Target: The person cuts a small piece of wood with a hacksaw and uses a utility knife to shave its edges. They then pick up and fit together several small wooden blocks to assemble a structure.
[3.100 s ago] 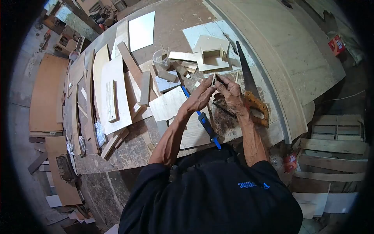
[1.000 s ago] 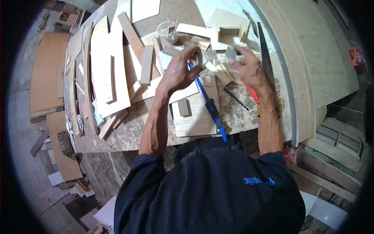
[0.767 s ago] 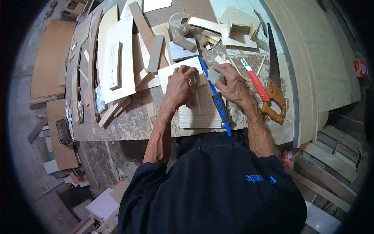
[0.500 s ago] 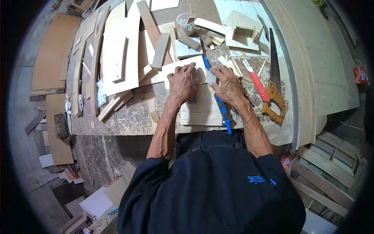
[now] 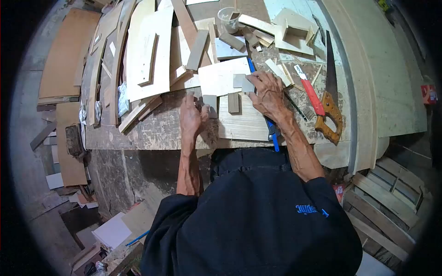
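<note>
My left hand (image 5: 192, 114) is over the bench with fingers apart, its thumb at the edge of a small grey block (image 5: 211, 106). My right hand (image 5: 271, 97) pinches another small grey block (image 5: 247, 84) between thumb and fingertips. Beside that one, a flat grey block (image 5: 238, 80) lies on a white board (image 5: 218, 76). Nearer me, a brownish-grey wooden block (image 5: 234, 104) rests on a pale wood-grained board (image 5: 241, 128). A long blue tool (image 5: 275, 138) lies along the boards' right side, partly hidden under my right hand.
A handsaw (image 5: 329, 103) with a wooden handle lies at right, beside a red-and-white strip-shaped tool (image 5: 309, 92). A dark pencil (image 5: 298, 109) is near my right wrist. Wood offcuts, a clear plastic cup (image 5: 229, 20) and an open wooden box (image 5: 297, 34) stand farther back. Long boards (image 5: 147, 55) lie at left.
My left hand has moved left and nearer me, off the boards, uncovering the small blocks. My right hand stays by its grey block. The whole view has shifted slightly.
</note>
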The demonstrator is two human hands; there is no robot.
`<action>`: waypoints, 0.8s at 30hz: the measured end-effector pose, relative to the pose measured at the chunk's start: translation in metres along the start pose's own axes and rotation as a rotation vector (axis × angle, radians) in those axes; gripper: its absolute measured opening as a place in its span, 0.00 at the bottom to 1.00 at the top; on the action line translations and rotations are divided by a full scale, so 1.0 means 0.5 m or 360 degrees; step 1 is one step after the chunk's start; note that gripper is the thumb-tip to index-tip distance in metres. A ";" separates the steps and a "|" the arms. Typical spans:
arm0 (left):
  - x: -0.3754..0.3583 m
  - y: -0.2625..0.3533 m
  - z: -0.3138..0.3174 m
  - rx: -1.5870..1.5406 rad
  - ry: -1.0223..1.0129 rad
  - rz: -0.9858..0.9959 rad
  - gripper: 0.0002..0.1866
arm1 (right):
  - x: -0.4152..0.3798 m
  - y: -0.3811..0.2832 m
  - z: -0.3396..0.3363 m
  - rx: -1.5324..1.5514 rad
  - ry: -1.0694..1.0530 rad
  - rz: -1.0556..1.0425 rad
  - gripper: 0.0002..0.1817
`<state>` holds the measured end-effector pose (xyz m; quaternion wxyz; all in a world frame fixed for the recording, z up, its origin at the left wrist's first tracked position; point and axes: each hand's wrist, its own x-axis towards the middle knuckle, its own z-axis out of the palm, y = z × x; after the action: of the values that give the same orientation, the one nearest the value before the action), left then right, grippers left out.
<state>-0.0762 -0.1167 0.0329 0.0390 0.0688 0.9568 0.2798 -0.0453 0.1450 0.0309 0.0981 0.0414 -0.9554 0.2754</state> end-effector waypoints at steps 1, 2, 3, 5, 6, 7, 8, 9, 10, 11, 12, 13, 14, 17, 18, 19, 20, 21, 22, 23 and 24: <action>-0.003 -0.003 0.003 -0.0049 -0.0057 -0.0021 0.29 | 0.000 0.002 0.004 0.0034 -0.0010 -0.0001 0.27; 0.004 -0.032 0.020 -0.0046 -0.0126 0.0025 0.36 | 0.001 0.007 0.011 0.0068 -0.0019 -0.0004 0.27; 0.005 -0.033 0.027 -0.0047 -0.0092 0.0013 0.37 | 0.002 0.008 0.015 0.0102 -0.0029 -0.0007 0.28; -0.004 -0.029 0.046 0.0085 0.0049 0.0084 0.40 | 0.000 0.007 0.019 0.0123 -0.0048 0.0016 0.28; -0.010 -0.012 0.047 0.0224 0.0166 0.0158 0.41 | 0.000 0.007 0.019 0.0132 -0.0055 0.0029 0.28; -0.013 0.011 0.036 0.0230 0.0093 0.0098 0.41 | -0.001 0.005 0.019 0.0096 -0.0050 0.0026 0.28; -0.015 0.032 0.026 0.0234 0.0019 0.0040 0.41 | -0.001 0.003 0.015 0.0060 -0.0044 0.0024 0.27; -0.016 0.041 0.022 0.0239 -0.0054 -0.0018 0.41 | 0.000 0.001 0.011 0.0023 -0.0037 0.0021 0.27; -0.019 0.021 0.038 0.0247 0.0062 0.0083 0.41 | 0.001 0.000 0.008 0.0041 -0.0018 0.0022 0.27; -0.019 0.014 0.043 0.0207 0.0094 0.0085 0.41 | 0.000 -0.001 0.006 0.0050 -0.0028 0.0032 0.27; -0.019 0.009 0.045 0.0166 0.0126 0.0085 0.40 | 0.000 -0.001 0.005 0.0058 -0.0039 0.0042 0.27; -0.017 0.004 0.049 0.0124 0.0164 0.0086 0.40 | 0.002 -0.001 0.003 0.0065 -0.0048 0.0047 0.27; -0.016 -0.009 0.061 0.0202 0.0308 0.0250 0.38 | 0.003 0.000 0.000 0.0074 -0.0058 0.0040 0.27; -0.016 0.042 0.014 -0.0080 0.0254 -0.0003 0.36 | 0.006 -0.002 -0.011 0.0167 -0.0045 0.0077 0.27; -0.011 0.048 0.006 -0.0084 0.0350 0.0117 0.35 | 0.008 -0.003 -0.017 0.0213 0.0005 0.0070 0.27; -0.006 0.058 -0.001 -0.0257 0.0389 0.0135 0.30 | 0.011 0.005 -0.023 0.0234 0.0012 0.0063 0.27; 0.005 0.069 -0.010 -0.0236 0.0346 0.0190 0.28 | 0.013 0.011 -0.025 0.0263 0.0012 0.0053 0.27; 0.019 0.078 -0.018 -0.0209 0.0307 0.0237 0.26 | 0.013 0.013 -0.025 0.0300 0.0008 0.0038 0.27; 0.030 0.094 -0.014 -0.0151 0.0363 0.0174 0.22 | 0.012 0.011 -0.028 0.0258 0.0004 0.0018 0.26; 0.043 0.087 -0.008 -0.0099 0.0382 0.0334 0.21 | 0.008 0.007 -0.027 0.0253 -0.0040 0.0018 0.26; 0.038 0.072 -0.006 -0.0148 0.0306 0.0217 0.21 | 0.010 0.006 -0.028 0.0246 -0.0076 0.0013 0.26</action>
<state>-0.0912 -0.0854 0.0544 -0.0688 0.1046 0.9353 0.3311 -0.0481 0.1548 0.0418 0.0708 0.0516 -0.9336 0.3475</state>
